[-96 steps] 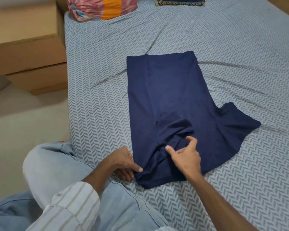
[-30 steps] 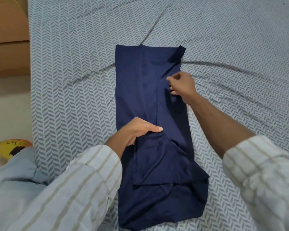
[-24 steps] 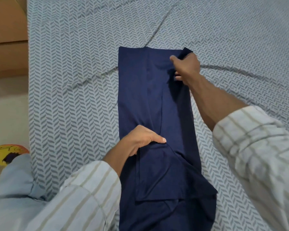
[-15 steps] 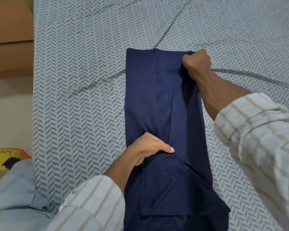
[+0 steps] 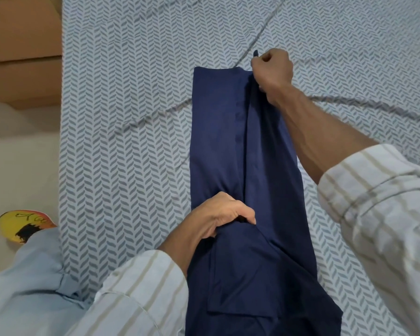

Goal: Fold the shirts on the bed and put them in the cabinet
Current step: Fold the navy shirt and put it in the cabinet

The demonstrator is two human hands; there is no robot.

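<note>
While the right hand (image 5: 272, 67) reaches far, fist clenched on the navy shirt's (image 5: 216, 141) far hem, the arm stretches straight. Nearer, the left hand (image 5: 224, 213) pinches its middle fold.

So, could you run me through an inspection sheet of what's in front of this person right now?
Surface: bed with a grey herringbone sheet, creased.
Job's things: navy shirt lying in a long narrow strip, sides folded in.
Clutter: nothing seen on the bed.
Hands: left hand grips the shirt mid-length; right hand pinches its far right corner.
Cables: nothing seen.
Surroundings: brown cardboard boxes on the left, pale floor, yellow object near the person's knee.
</note>
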